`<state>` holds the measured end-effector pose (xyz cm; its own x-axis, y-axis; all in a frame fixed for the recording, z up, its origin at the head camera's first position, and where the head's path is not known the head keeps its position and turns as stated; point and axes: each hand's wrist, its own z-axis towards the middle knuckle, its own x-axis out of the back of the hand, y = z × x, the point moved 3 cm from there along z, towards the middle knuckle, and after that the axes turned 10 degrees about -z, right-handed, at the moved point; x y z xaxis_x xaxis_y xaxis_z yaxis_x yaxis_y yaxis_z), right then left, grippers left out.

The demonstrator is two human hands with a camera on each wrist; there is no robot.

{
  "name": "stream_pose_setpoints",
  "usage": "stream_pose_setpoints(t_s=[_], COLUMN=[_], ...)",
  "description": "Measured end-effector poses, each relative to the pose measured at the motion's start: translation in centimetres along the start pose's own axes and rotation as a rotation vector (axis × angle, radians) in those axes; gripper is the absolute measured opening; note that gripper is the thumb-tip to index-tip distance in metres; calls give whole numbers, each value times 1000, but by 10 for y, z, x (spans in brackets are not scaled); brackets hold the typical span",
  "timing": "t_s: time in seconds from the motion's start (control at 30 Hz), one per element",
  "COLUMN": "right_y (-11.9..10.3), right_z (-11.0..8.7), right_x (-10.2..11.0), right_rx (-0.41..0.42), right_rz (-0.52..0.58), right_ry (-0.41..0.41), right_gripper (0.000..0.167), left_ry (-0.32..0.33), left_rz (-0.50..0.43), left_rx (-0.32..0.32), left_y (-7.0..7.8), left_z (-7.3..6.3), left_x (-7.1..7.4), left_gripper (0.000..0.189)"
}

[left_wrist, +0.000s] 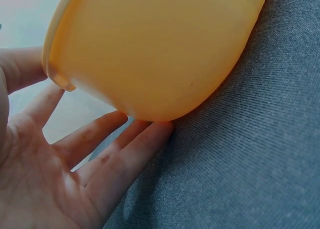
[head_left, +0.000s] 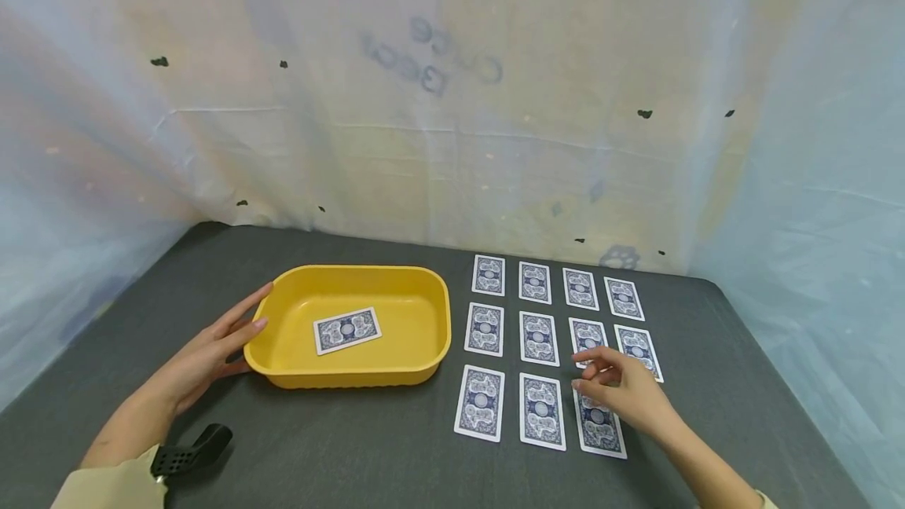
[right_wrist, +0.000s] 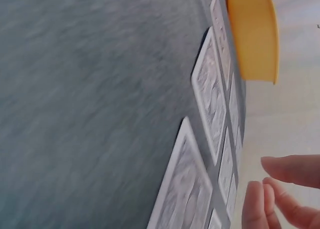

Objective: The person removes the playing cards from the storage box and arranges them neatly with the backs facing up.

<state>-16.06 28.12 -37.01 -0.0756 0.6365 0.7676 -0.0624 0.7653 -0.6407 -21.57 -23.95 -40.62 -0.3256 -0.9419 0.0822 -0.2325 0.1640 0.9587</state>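
A yellow plastic tray [head_left: 339,277] sits on the dark cloth-covered table. One blue-backed playing card [head_left: 347,331] lies face down inside it. My left hand [head_left: 205,356] holds the tray's left end, thumb over the rim and fingertips [left_wrist: 162,129] against the outer wall. To the right, several face-down playing cards [head_left: 540,411] lie in neat rows. Over the right part of these rows hovers my right hand [head_left: 625,387], partly hiding a front-row card [head_left: 599,426] and a middle-row card [head_left: 587,331]. Its thumb [right_wrist: 295,169] and bent fingers stand apart with nothing between them.
A pale, translucent sheet [head_left: 452,140] with faint markings hangs behind the table and along its sides. Dark cloth [head_left: 339,446] stretches in front of the tray. The left wrist wears a black band [head_left: 191,452].
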Motion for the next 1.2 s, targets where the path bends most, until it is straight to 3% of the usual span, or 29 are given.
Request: stream_pose_setpoints(t_s=[0.43, 0.6, 1.2], right_y=[-29, -41, -85], right_z=[23, 31, 53], right_x=[-16, -22, -51], right_rx=[102, 91, 196], right_rz=[134, 163, 266], right_ry=[44, 31, -36], right_gripper=[30, 31, 28], left_ry=[4, 8, 12], left_rz=[6, 4, -2], left_rx=[-19, -25, -12], left_y=[-1, -2, 0], left_z=[0, 1, 0], left_x=[-2, -1, -2], left_gripper=[65, 65, 66])
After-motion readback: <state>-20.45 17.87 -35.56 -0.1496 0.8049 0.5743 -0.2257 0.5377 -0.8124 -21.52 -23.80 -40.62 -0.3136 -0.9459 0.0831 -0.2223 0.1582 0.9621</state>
